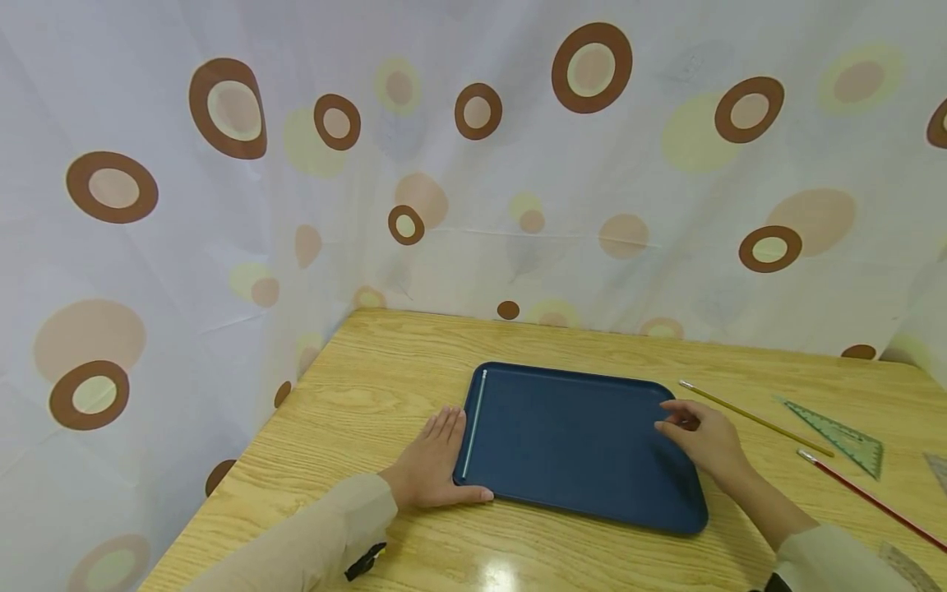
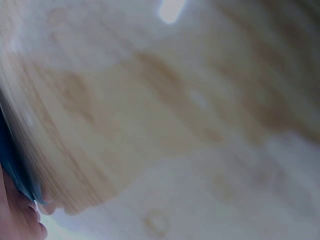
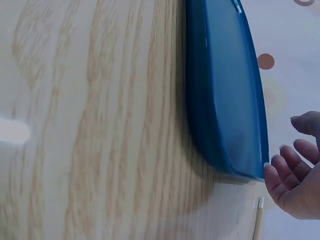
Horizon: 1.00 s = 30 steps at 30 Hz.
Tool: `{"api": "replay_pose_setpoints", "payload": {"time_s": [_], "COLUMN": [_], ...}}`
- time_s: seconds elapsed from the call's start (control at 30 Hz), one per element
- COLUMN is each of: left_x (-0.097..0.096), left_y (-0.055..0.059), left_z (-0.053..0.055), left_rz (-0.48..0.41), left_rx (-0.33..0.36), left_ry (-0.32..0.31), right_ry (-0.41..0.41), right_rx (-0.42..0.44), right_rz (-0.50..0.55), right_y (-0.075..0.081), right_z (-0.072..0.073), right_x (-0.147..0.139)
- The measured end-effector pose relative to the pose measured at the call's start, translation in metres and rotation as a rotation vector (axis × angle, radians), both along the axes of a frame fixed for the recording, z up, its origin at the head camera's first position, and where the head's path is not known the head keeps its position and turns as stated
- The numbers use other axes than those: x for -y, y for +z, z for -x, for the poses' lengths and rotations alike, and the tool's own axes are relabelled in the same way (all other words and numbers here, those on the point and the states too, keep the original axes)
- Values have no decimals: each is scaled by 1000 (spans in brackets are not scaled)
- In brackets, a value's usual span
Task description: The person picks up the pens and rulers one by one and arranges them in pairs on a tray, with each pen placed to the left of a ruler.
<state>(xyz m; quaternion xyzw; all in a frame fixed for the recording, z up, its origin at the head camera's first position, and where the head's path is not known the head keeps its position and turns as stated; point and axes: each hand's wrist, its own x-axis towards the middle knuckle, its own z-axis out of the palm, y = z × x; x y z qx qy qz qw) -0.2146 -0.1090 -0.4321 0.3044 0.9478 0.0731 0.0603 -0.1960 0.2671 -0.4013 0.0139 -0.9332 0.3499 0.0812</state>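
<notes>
A dark blue rectangular tray (image 1: pixel 570 436) lies on the wooden table, with a pale green pencil (image 1: pixel 476 423) along the inside of its left edge. My left hand (image 1: pixel 436 464) rests flat beside the tray's left side, its fingers straight and its thumb stretched along the front corner. Over the tray's right rim hovers my right hand (image 1: pixel 703 436), fingers loosely bent and nothing between them. The right wrist view shows that hand (image 3: pixel 297 175) close to the end of the tray (image 3: pixel 235 90). In the left wrist view only a bit of the left hand (image 2: pixel 17 215) shows.
Right of the tray lie a yellow pencil (image 1: pixel 755 418), a red pencil (image 1: pixel 873 500) and a green set square (image 1: pixel 836 434). Parts of clear measuring tools (image 1: pixel 906 567) show at the right edge. A dotted curtain (image 1: pixel 473 181) hangs behind the table.
</notes>
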Motion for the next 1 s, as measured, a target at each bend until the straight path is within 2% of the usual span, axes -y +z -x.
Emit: {"api": "replay_pose_setpoints", "payload": {"time_s": [0.43,0.8,1.0], "left_x": [-1,0,0], "left_y": [-1,-2,-2], "left_z": [1,1,1], "left_rz": [7,14,5], "left_rx": [7,4,17], "left_ry": [12,13,14], "right_ry": [-32,-40,-52], "right_rx": [5,9,-11], "right_rz": [-25,26,-10], "right_y": [1,-5,-4], "right_z": [-2,-7,-8], "right_x": [-21,-40,-50]}}
